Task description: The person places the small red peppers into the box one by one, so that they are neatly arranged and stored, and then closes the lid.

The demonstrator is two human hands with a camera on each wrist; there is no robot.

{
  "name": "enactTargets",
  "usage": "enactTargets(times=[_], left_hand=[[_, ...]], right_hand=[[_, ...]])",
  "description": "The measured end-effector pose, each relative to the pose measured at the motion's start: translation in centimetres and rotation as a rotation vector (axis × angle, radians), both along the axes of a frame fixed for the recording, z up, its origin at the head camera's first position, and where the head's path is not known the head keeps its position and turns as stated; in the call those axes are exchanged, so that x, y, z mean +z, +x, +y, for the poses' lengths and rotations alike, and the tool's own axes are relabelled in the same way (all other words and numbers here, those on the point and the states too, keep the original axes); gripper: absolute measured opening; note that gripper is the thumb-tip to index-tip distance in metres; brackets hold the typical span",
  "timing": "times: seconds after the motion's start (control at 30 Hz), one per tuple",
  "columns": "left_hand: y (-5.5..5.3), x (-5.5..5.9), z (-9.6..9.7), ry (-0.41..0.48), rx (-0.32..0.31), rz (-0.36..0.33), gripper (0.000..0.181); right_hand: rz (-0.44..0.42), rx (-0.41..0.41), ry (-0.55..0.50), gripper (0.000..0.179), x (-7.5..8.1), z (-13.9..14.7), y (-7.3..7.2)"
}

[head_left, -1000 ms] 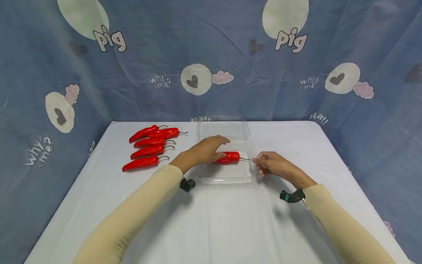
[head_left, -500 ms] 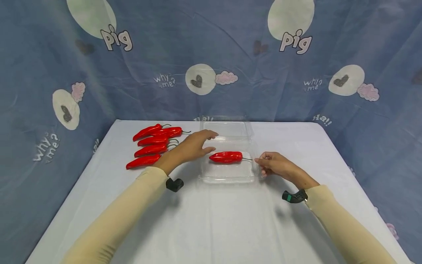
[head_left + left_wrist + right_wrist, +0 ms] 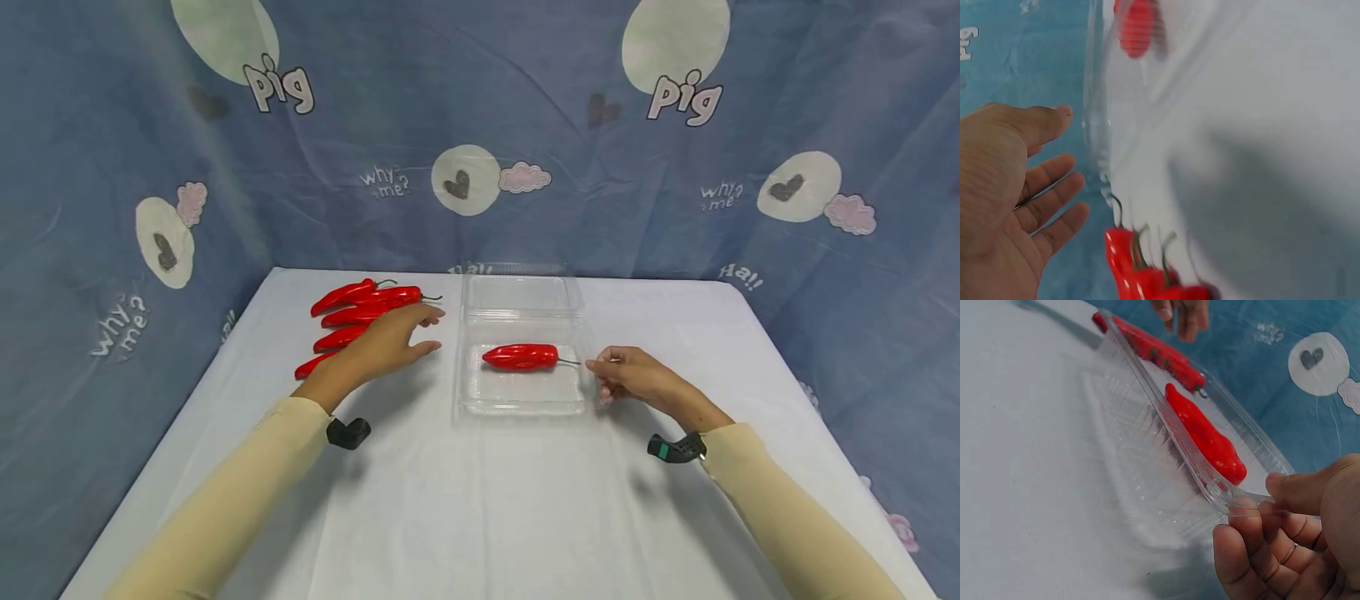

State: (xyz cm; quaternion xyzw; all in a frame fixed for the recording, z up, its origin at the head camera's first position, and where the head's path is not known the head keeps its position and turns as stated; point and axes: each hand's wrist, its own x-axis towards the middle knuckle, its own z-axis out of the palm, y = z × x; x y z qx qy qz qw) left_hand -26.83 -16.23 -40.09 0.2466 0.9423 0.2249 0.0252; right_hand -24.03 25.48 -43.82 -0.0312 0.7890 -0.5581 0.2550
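Observation:
A clear plastic clamshell container [image 3: 525,408] lies opened on the table, its lid [image 3: 522,293] folded back. One red chili pepper [image 3: 521,357] rests inside, stem toward the right. My right hand [image 3: 628,373] pinches the container's right rim between thumb and fingers, as the right wrist view shows up close. Over the pile of red peppers [image 3: 347,317] at the left is my left hand [image 3: 382,346], holding nothing, thumb and fingers apart. It hides part of the pile. The left wrist view shows green pepper stems [image 3: 1138,247] below the fingers.
A white cloth covers the table [image 3: 480,500]. Behind it hangs a blue printed fabric backdrop [image 3: 570,125], which also runs along both sides. Dark straps with cameras sit on both wrists, such as the right wrist camera [image 3: 677,448].
My left hand has let go of the pepper in the container and moved left to the pile. The right hand stays at the rim. The head view has shifted slightly.

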Motion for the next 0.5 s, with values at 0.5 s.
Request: enactTargets(times=[0.5], left_hand=[[1.8, -1.6, -6.7, -0.007, 0.126, -0.021, 0.058]], right_hand=[[-0.001, 0.006, -0.014, 0.030, 0.0, -0.1, 0.0]])
